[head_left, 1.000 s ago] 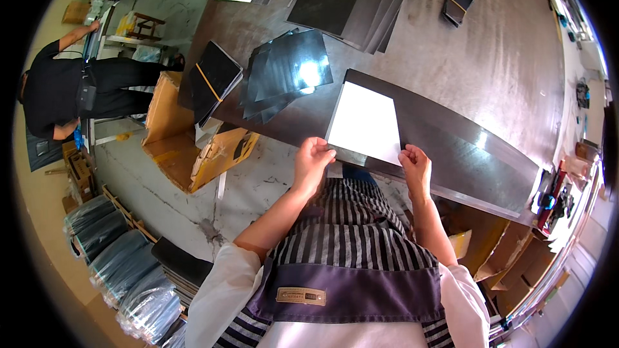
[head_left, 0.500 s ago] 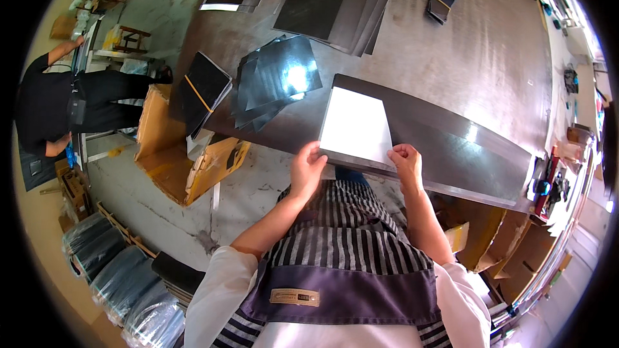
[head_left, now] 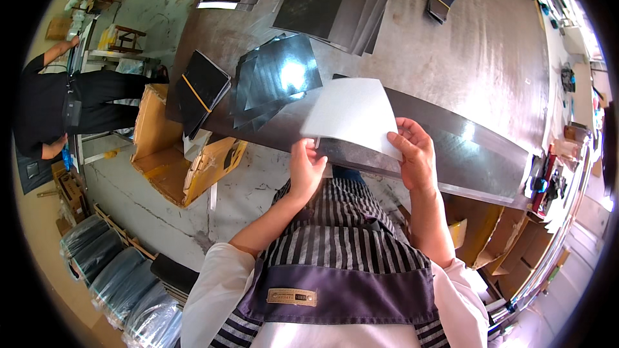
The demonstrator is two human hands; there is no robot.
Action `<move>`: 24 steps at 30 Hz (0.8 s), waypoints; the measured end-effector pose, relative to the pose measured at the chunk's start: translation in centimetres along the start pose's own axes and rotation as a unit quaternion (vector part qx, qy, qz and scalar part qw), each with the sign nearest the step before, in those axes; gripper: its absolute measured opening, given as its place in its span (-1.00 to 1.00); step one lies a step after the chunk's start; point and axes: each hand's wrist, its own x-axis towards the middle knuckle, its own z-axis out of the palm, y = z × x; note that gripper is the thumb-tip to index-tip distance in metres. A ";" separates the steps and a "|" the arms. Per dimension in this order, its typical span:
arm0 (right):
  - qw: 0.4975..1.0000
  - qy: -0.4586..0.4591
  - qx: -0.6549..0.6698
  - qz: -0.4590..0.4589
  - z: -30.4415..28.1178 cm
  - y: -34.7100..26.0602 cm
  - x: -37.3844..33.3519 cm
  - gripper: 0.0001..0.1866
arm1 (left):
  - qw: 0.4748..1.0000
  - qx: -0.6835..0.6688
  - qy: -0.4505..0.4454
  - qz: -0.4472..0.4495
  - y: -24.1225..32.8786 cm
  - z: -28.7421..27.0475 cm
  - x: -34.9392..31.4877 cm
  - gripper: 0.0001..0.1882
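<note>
A white sheet (head_left: 353, 113) is raised and bowed above a dark panel (head_left: 361, 153) at the table's near edge. My right hand (head_left: 416, 153) pinches the sheet's near right corner between thumb and fingers. At the near left corner, my left hand (head_left: 306, 166) has its fingertips closed on the sheet's edge. The sheet covers part of the dark panel beneath it. To the left lie several loose, glossy dark sheets (head_left: 277, 77), fanned over one another. Beside them sits a dark stack (head_left: 201, 93) bound with a yellowish band.
Large dark sheets (head_left: 335, 3) overlap at the far side of the metal table (head_left: 464, 58). A small banded dark bundle (head_left: 441, 0) lies far right. An open cardboard box (head_left: 158, 154) stands left of the table edge. A person in black (head_left: 51, 96) stands farther left.
The white sheet, flat on the dark panel before, is now lifted and curved. My right hand has risen with its corner. A hand at the table's far edge has gone from view.
</note>
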 end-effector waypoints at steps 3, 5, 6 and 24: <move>0.996 0.017 -0.089 -0.016 -1.9 1.2 0.8 -0.71 | 0.998 -0.055 0.035 0.011 0.3 -0.8 0.1 -0.68; 0.990 0.023 -0.136 -0.009 -4.2 3.5 1.3 -0.72 | 0.879 -0.423 -0.095 -0.199 -0.3 -1.4 0.4 -0.66; 0.989 0.025 -0.147 0.003 -5.5 4.8 1.6 -0.72 | 0.838 -0.471 -0.101 -0.256 0.3 -1.7 0.7 -0.64; 0.881 0.143 -0.427 -0.146 -7.9 10.8 2.1 -0.81 | 0.990 -0.089 -0.065 -0.084 -0.4 -0.3 4.0 -0.86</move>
